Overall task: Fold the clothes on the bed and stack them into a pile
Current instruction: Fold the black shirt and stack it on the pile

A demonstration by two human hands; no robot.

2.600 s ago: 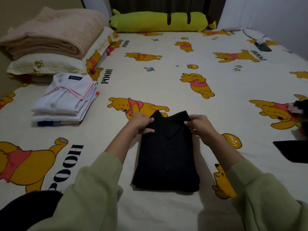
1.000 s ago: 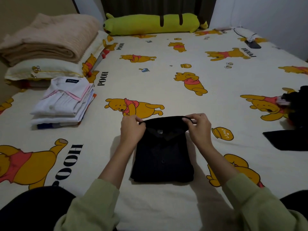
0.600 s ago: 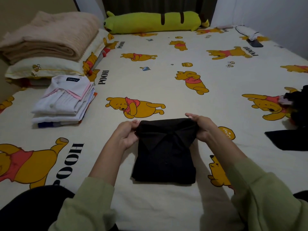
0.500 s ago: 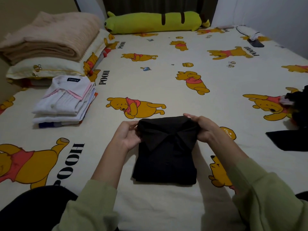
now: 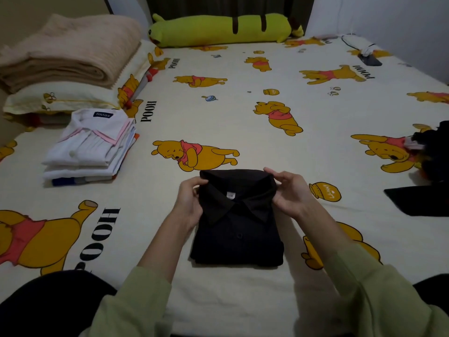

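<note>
A folded black shirt (image 5: 239, 232) lies on the bed (image 5: 243, 113) right in front of me, collar facing up with a small white label showing. My left hand (image 5: 190, 199) grips the collar end on its left side. My right hand (image 5: 290, 190) grips the same end on the right, fingers curled over the top fold. A pile of folded clothes (image 5: 91, 147), topped by a white shirt with pink trim, stands at the left. Unfolded dark clothes (image 5: 430, 166) lie at the right edge.
A folded beige blanket (image 5: 70, 49) rests on a pillow (image 5: 60, 96) at the back left. A long green plush bolster (image 5: 223, 29) lies along the far edge. A small dark object with a white cable (image 5: 369, 58) sits at the far right.
The shirt's collar end was raised, then lowered flat with the collar spread and the label showing. Both hands slid to grip its sides.
</note>
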